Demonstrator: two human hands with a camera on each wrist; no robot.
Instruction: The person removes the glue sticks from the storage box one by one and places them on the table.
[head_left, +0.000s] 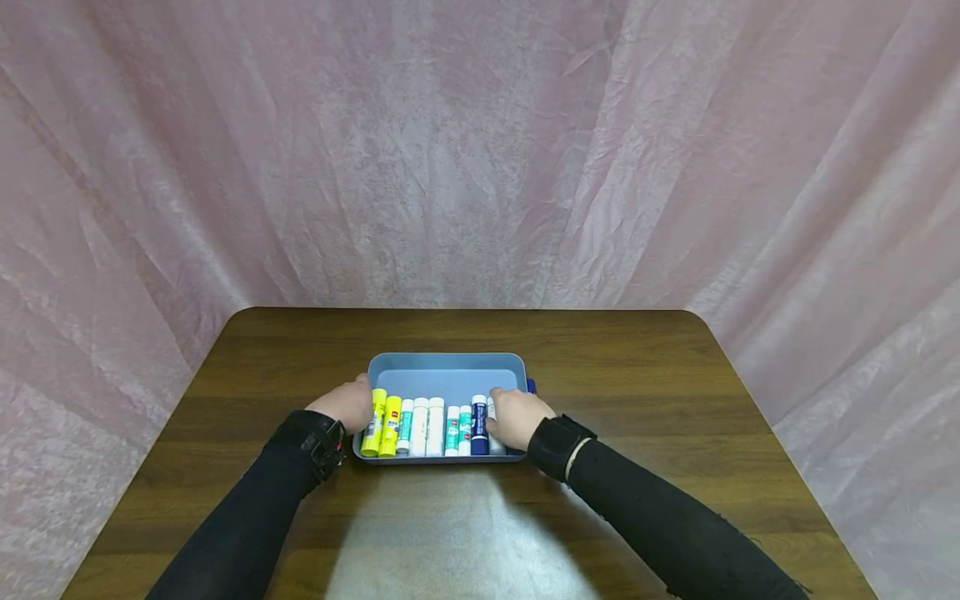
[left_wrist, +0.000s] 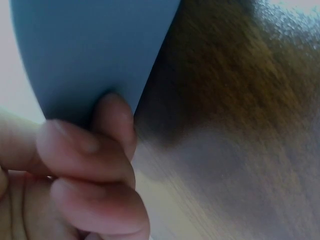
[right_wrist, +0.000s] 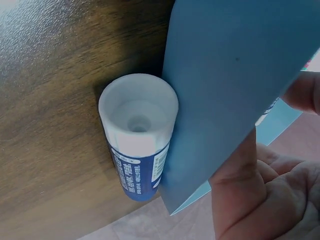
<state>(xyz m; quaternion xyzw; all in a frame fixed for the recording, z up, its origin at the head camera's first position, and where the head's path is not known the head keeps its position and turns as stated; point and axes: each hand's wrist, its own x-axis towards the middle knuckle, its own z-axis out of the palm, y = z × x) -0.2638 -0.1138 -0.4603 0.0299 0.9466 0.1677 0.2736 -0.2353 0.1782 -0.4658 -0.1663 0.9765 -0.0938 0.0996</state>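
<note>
A light blue tray (head_left: 450, 362) lies on the table, holding a row of upright-laid glue sticks: yellow (head_left: 389, 427), white (head_left: 436, 427), green-and-white (head_left: 452, 432) and dark blue (head_left: 479, 425). My left hand (head_left: 351, 407) grips the tray's left side; in the left wrist view its curled fingers (left_wrist: 87, 155) press the outer wall. At the right end, my right hand (head_left: 519, 418) reaches over the rim and pinches a white glue stick (head_left: 492, 433), mostly hidden by the hand. A blue glue stick with a white end (right_wrist: 137, 145) lies on the table against the tray's right outer wall.
The wooden table (head_left: 645, 383) extends around the tray on all sides. Behind its far edge hangs a pinkish curtain (head_left: 480, 167). Glare shows on the tabletop in front of the tray.
</note>
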